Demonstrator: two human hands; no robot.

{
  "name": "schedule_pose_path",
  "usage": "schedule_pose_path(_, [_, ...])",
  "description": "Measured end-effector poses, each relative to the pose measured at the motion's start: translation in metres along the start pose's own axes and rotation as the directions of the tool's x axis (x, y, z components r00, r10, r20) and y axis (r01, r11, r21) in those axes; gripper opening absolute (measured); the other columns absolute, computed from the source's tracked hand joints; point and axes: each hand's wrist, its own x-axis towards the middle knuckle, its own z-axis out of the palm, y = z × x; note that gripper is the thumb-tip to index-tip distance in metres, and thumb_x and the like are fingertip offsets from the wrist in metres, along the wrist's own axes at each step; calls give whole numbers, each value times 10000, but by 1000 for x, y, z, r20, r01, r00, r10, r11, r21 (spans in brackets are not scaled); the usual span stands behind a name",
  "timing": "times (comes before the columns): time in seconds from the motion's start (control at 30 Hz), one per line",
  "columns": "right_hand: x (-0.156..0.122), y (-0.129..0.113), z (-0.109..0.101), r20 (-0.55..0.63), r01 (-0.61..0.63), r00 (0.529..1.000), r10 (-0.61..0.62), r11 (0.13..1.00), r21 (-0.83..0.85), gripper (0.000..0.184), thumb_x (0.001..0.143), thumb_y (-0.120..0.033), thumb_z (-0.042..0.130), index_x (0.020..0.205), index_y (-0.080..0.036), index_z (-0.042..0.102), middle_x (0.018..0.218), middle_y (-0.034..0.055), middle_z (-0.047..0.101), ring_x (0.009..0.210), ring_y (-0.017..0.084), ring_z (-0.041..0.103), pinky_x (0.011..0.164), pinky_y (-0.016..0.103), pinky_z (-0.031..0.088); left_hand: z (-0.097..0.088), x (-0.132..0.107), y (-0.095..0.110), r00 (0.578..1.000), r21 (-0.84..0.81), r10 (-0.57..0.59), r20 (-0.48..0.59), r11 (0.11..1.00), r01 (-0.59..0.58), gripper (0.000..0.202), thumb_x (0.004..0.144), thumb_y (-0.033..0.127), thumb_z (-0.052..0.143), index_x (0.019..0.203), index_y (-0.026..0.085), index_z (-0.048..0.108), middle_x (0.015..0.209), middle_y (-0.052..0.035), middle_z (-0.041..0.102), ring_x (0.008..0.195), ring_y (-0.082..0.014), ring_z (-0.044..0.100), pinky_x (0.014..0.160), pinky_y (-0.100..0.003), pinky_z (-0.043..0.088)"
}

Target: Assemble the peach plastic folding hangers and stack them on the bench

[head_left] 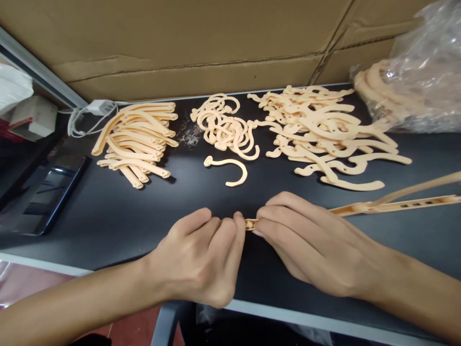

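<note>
Near centre of the black tabletop (108,211): both hands meet on one end of a peach plastic strip (396,205). Left hand (201,254) has its fingers curled together, tips closed on the strip's stub end. Right hand (309,245) lies over the strip, its grip clamped just beside the left. The rest of the strip runs off right, low over the tabletop, and splits into two thin arms, one of them slotted. Judged light, thin and springy — likely to flex, perhaps to snap at the slots if bent hard. The surface looks smooth, so it may be a little slippery. Best held close to the end, near where the fingers pinch now, rather than out on the long arms. On the far side lie three heaps of the same plastic: curved bars (139,139) on the left, hooks (223,127) in the middle, wavy pieces (324,129) on the right. One loose hook (230,168) lies nearer. A clear bag (421,72) of more parts sits far right, with cardboard (201,43) behind. A white charger (99,106) with cable sits far left. No brand, label or writing readable anywhere.
</note>
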Motion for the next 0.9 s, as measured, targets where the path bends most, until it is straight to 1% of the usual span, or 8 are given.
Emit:
schedule_pose_path(0.13, [0, 0, 0, 13, -2, 1000, 1, 1000, 19, 204, 876, 29, 557, 763, -46, 709, 716, 146, 662, 806, 278, 619, 584, 394, 541, -1, -2, 0, 1000, -5, 22, 3, 1000, -22, 305, 793, 93, 561, 995, -89, 701, 702, -134, 718, 514, -191, 640, 427, -319, 447])
schedule_pose_path(0.27, [1, -2, -2, -2, 21, 1000, -21, 999, 26, 246, 874, 31, 537, 715, -61, 701, 686, 142, 650, 807, 289, 619, 572, 398, 529, -2, -2, -2, 1000, -34, 25, 3, 999, -25, 296, 784, 98, 573, 979, -79, 708, 703, -129, 716, 506, -183, 628, 426, -319, 442])
schedule_pose_path(0.43, [1, -4, -4, -14, 58, 998, -59, 998, -8, 257, 871, 15, 534, 695, -92, 688, 654, 115, 618, 773, 263, 592, 564, 385, 511, -2, -2, -4, 1000, -91, 30, 1, 995, -30, 303, 779, 87, 541, 969, -72, 716, 685, -132, 710, 482, -177, 598, 432, -323, 446])
schedule_pose_path(0.53, [0, -4, -4, 5, 66, 998, -66, 998, -12, 249, 878, 9, 531, 711, -91, 686, 665, 113, 617, 777, 261, 586, 575, 388, 511, -2, -1, -3, 999, -76, 50, -6, 996, -50, 287, 786, 88, 537, 933, -76, 720, 662, -140, 701, 475, -186, 594, 429, -326, 452])
schedule_pose_path(0.7, [-3, -3, 0, 42, 9, 999, -10, 999, 43, 190, 869, 39, 560, 779, -67, 689, 753, 139, 661, 840, 264, 601, 625, 392, 532, -3, 1, -4, 994, -4, 109, -27, 994, -110, 252, 813, 71, 545, 900, -82, 726, 581, -115, 665, 427, -175, 558, 395, -310, 428])
schedule_pose_path(0.9, [-2, -5, -1, 78, -43, 996, 36, 995, 85, 171, 890, 31, 557, 826, -75, 674, 797, 126, 671, 812, 233, 602, 655, 392, 546, -4, 0, -2, 996, 4, 82, -25, 997, -82, 245, 854, 63, 509, 835, 7, 747, 631, -97, 680, 456, -148, 570, 432, -289, 450])
